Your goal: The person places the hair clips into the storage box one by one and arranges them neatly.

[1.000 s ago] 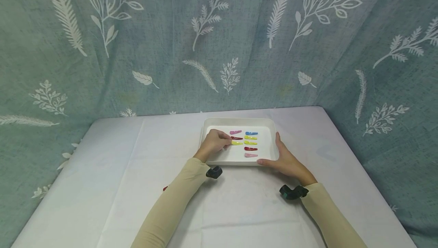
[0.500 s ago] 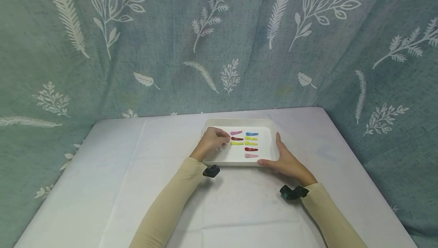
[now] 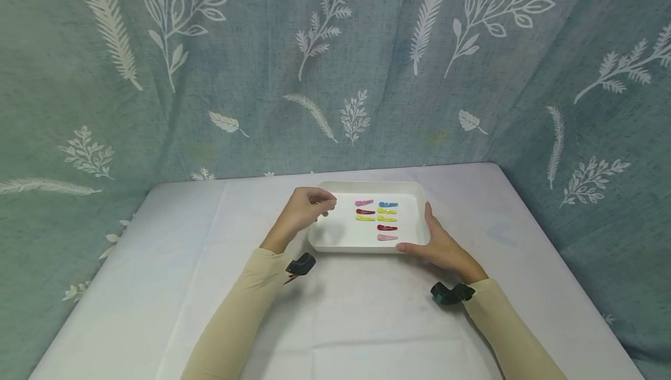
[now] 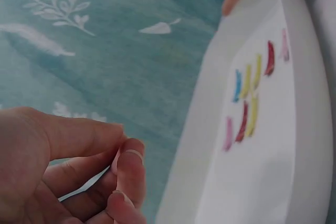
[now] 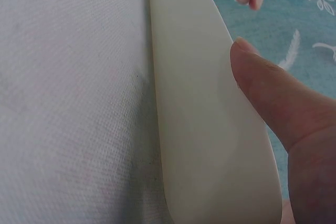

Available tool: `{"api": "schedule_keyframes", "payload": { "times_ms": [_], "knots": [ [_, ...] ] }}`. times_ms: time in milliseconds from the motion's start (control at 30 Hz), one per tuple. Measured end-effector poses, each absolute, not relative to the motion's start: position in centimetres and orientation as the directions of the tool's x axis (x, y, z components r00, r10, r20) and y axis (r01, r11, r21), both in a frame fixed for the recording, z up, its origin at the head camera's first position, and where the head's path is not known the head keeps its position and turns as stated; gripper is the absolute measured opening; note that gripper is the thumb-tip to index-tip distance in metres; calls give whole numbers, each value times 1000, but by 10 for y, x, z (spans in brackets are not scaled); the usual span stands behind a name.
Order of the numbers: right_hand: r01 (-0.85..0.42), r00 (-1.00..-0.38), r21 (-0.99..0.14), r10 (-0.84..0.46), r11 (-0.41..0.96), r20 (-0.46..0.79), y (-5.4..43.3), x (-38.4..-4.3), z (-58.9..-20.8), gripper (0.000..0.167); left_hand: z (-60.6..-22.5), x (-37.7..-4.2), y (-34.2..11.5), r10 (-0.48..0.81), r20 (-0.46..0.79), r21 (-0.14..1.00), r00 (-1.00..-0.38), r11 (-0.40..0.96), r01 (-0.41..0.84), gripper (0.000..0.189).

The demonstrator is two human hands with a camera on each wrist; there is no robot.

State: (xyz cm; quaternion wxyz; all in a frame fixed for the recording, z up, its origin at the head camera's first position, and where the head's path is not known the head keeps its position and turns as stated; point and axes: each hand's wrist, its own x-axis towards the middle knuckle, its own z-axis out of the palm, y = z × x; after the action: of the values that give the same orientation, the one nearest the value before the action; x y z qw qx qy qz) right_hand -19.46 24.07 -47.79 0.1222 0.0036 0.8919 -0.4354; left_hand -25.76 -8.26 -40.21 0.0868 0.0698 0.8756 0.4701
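Observation:
A shallow white tray (image 3: 341,244) on the table holds several snap hair clips in two columns. The left column has a pink clip (image 3: 364,203), a red clip (image 3: 365,211) and a yellow clip (image 3: 365,218). To the right are a blue clip (image 3: 388,204), two yellow clips (image 3: 387,218), another red clip (image 3: 387,228) and a pale pink clip (image 3: 387,237). My left hand (image 3: 306,210) hovers over the tray's left edge, fingers loosely bent, nothing visible between thumb and fingertips. My right hand (image 3: 442,246) grips the tray's front right corner, thumb (image 5: 254,69) on the near rim.
A red item (image 3: 290,278) lies on the white-clothed table (image 3: 377,322), partly hidden by my left sleeve and wrist camera (image 3: 301,264). Behind the table hangs a blue-green leaf-patterned curtain (image 3: 251,106).
My left hand has drawn back leftward from the red and yellow clips in the left column, which stay in the tray. The right hand has kept its hold on the tray.

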Motion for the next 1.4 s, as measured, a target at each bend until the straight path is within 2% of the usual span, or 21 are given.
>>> {"api": "schedule_keyframes", "payload": {
  "times_ms": [467, 833, 1100, 1400],
  "knots": [
    [99, -974, -788, -102, 608, -200, 243, -198, -477, 140, -390, -225, -158, 138, -46, 847, -989, 531, 35, 36],
    [114, -973, -788, -93, 605, -212, 240, -197, -475, 141, -405, -198, -200, 97, -63, 827, -993, 563, 3, 40],
    [111, -972, -785, -98, 609, -214, 241, -196, -475, 139, -428, -180, -216, 63, -130, 811, -990, 581, -69, 39],
    [110, -970, -793, -108, 600, -217, 241, -195, -478, 138, -449, -160, -218, 72, -166, 751, -984, 656, -79, 29]
  ]
}}
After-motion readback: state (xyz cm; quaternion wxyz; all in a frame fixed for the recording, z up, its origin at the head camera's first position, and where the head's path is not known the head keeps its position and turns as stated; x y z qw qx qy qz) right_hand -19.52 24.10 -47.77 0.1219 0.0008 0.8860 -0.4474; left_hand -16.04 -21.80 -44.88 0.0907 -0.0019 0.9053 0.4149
